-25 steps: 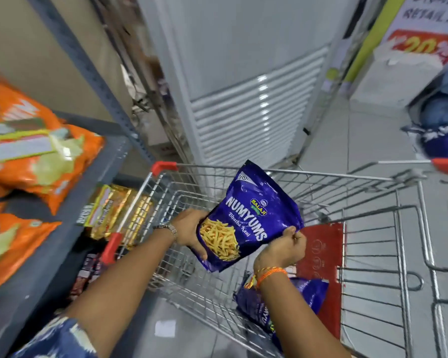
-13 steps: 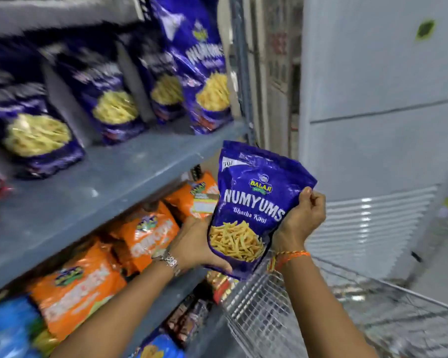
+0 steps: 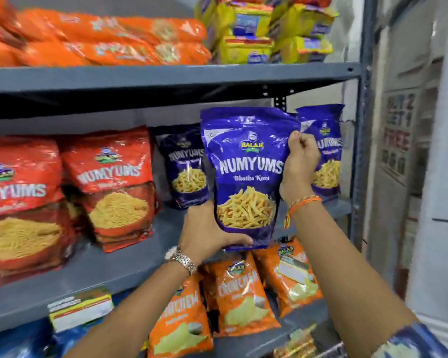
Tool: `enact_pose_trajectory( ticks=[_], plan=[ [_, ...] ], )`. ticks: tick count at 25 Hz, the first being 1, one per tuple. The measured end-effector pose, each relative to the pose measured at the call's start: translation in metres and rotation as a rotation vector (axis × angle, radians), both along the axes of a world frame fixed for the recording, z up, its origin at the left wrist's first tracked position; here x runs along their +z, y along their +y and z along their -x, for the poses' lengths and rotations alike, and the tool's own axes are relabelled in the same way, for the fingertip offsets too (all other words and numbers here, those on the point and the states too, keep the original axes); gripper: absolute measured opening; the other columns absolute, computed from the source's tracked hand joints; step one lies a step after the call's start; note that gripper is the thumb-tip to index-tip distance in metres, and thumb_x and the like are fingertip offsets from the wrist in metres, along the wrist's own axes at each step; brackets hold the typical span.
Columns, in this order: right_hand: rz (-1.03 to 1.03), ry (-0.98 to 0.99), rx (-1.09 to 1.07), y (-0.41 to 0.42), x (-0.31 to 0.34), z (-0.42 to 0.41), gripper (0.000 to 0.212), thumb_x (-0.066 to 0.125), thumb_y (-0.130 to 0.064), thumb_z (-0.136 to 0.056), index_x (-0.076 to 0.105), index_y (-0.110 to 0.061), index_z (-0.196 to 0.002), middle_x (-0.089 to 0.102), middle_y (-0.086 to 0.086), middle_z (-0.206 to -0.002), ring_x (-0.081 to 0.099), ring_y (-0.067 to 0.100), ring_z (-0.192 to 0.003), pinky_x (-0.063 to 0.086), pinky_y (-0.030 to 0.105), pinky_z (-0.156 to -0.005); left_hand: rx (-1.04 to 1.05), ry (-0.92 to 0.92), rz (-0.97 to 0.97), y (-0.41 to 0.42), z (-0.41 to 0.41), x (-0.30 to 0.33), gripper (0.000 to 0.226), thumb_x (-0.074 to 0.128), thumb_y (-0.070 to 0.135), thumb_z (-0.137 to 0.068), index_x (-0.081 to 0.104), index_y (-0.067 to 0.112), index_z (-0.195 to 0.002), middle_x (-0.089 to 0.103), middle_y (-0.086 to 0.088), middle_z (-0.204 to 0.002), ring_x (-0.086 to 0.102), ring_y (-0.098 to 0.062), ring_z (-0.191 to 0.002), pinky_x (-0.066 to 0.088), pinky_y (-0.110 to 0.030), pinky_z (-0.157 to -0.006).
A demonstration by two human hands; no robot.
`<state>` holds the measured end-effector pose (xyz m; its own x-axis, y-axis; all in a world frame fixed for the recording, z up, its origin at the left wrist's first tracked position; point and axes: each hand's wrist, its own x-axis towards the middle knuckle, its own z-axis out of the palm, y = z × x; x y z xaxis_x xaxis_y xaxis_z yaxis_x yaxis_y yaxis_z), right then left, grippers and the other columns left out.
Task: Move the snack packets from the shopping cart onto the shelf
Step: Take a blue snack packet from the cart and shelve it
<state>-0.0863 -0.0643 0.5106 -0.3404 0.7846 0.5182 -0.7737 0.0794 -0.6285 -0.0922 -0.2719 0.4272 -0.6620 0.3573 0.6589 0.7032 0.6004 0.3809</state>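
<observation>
I hold a blue Numyums snack packet [image 3: 246,174] upright in front of the middle grey shelf [image 3: 130,257]. My left hand [image 3: 204,233] grips its bottom left corner from below. My right hand [image 3: 299,164] pinches its right edge near the top. The packet hangs in the gap between two other blue Numyums packets, one to the left [image 3: 183,166] and one to the right [image 3: 326,151], both standing on that shelf. The shopping cart is out of view except for a sliver of wire at the bottom right [image 3: 331,351].
Red Numyums packets [image 3: 109,182] stand at the shelf's left. Orange packets [image 3: 114,40] and yellow packets [image 3: 267,29] lie on the shelf above. Orange Crunchem bags [image 3: 238,293] fill the shelf below. A grey upright post [image 3: 360,151] bounds the rack on the right.
The view swung from the cart up to the shelves. Both hands lifted the blue packet out of the cart and raised it to the middle shelf, between the blue packets.
</observation>
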Motion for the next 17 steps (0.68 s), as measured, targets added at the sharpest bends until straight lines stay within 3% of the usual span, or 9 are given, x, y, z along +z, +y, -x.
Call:
enact_pose_trajectory(
  ticks=[7,11,17],
  plan=[
    [-0.224,-0.229,0.263,-0.048,0.016,0.097,0.033,0.059,-0.025,-0.097,0.046,-0.019,-0.067,0.037,-0.006,-0.062,0.029,0.009,-0.058,0.029,0.029,-0.059,0.284,-0.184,-0.106,-0.045,0.065,0.005,0.103,0.08,0.081,-0.021,0.067,0.028,-0.108,0.076,0.003,-0.104,0.07,-0.02,-0.1,0.057,-0.033,-0.084],
    [-0.276,-0.295,0.344,-0.056,0.022,0.13,0.034,0.057,-0.02,-0.099,0.047,-0.019,-0.067,0.039,-0.007,-0.062,0.032,0.007,-0.058,0.033,0.025,-0.061,0.303,-0.263,-0.203,-0.048,0.084,0.001,0.101,0.086,0.072,-0.021,0.068,0.024,-0.108,0.076,0.002,-0.105,0.07,-0.017,-0.1,0.055,-0.028,-0.082],
    [-0.318,-0.355,0.356,-0.06,0.025,0.148,0.028,0.06,-0.024,-0.097,0.053,-0.017,-0.071,0.044,-0.006,-0.062,0.038,0.01,-0.061,0.039,0.032,-0.067,0.325,-0.33,-0.246,-0.049,0.095,-0.007,0.099,0.09,0.067,-0.024,0.065,0.018,-0.107,0.074,-0.001,-0.105,0.069,-0.018,-0.1,0.056,-0.029,-0.082]
  ],
)
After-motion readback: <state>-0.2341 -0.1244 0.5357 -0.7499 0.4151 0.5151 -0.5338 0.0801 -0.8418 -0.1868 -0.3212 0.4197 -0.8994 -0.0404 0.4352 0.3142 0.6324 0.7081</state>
